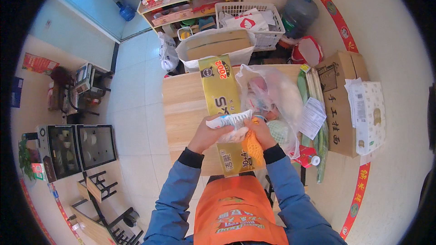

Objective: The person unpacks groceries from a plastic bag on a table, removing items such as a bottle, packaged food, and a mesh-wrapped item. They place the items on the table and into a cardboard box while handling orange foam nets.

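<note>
My left hand (210, 134) grips the left end of a white plastic packet (233, 119) with blue and red print. At the packet's other end, my right hand (261, 132) pinches it and also holds an orange knitted-looking cloth (253, 146), which hangs down below my fingers. Both hands are above a long gold carton (219, 88) that bears writing and lies across the wooden table (182, 109). Just beyond my right hand is a translucent plastic bag (284, 88) of groceries, with a pale green netted round item (277, 131) at its near end.
Right of the bag lie long green vegetables (322, 156), a printed slip (312, 117) and a red bottle with a white cap (306, 156). A large cardboard box (340, 109) stands against the wall. Behind the table are a white basket (269, 39) and a water jug (299, 13).
</note>
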A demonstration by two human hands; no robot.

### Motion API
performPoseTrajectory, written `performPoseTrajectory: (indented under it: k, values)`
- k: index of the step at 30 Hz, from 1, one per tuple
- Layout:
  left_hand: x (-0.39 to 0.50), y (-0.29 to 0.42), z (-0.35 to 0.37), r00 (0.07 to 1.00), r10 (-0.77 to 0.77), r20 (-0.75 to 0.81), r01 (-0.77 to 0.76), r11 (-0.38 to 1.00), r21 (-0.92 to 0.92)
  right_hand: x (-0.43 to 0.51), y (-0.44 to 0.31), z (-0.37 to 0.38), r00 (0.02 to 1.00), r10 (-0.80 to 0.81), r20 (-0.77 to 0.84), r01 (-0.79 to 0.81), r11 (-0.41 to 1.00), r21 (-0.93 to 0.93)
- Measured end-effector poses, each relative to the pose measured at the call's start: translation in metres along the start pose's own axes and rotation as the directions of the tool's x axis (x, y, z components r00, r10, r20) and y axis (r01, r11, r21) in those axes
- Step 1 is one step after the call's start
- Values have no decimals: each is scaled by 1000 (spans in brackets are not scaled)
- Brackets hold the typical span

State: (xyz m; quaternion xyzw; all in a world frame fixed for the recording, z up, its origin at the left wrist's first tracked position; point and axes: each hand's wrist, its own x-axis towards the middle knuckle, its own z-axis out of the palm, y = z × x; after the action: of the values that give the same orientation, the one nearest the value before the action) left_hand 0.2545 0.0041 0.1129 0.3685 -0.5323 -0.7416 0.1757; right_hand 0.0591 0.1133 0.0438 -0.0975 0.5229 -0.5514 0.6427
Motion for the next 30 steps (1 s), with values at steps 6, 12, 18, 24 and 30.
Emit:
performPoseTrajectory:
  k: [6, 12, 18, 24, 30]
  values:
    - [-2, -11, -1, 997, 18, -71, -17, 1000, 20, 5, 5, 3, 995, -40, 88, 28, 991, 134]
    - [-1, -13, 3, 995, 10, -99, -9, 1000, 6, 11, 5, -5, 1000, -6, -17, 4, 993, -118]
    - [7, -16, 1, 988, -13, -154, 12, 1000, -7, 9, 0, 5, 995, -79, 60, 83, 994, -72]
    - [14, -24, 3, 973, -64, -221, 25, 984, -178, 11, -3, 13, 992, -116, 57, 122, 985, -120]
    - [22, -31, -15, 983, -108, -146, 32, 894, -447, 29, 8, -2, 993, -114, 9, 114, 979, -168]
